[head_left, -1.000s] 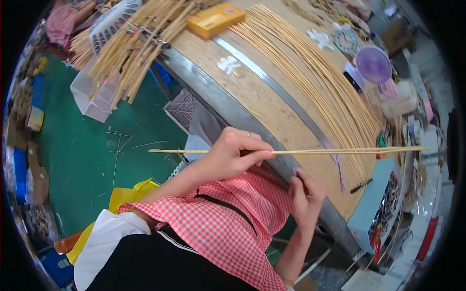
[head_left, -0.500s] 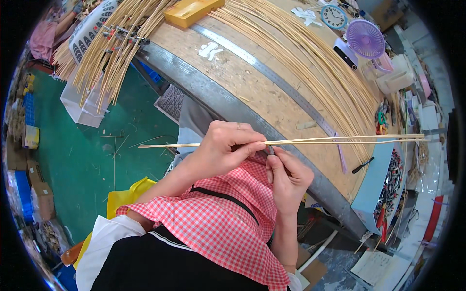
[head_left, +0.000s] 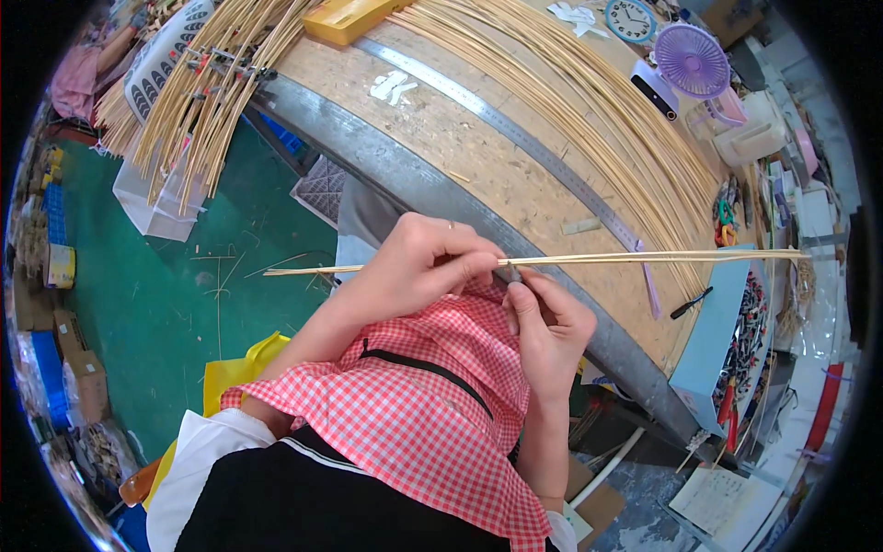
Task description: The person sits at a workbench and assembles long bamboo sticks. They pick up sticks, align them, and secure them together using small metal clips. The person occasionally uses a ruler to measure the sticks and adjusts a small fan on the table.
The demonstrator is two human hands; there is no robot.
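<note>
My left hand is closed around a few thin pale sticks, like rattan or bamboo, which run level across in front of me. Their short ends stick out to the left over the green floor, and the long ends reach right across the workbench. Right beside it, my right hand pinches a small grey clip-like piece between thumb and fingers, against the underside of the sticks. Fingers partly hide this piece, so its exact kind cannot be made out. A red-checked apron lies below both hands.
The workbench carries long sticks, a metal ruler and a yellow box. On its right stand a purple fan and a light-blue box of small dark clips. Clipped stick bundles overhang the left end.
The long ends of the sticks, spread apart before, now lie closer together. The small grey piece has come up against the sticks. Both hands stay nearly in place.
</note>
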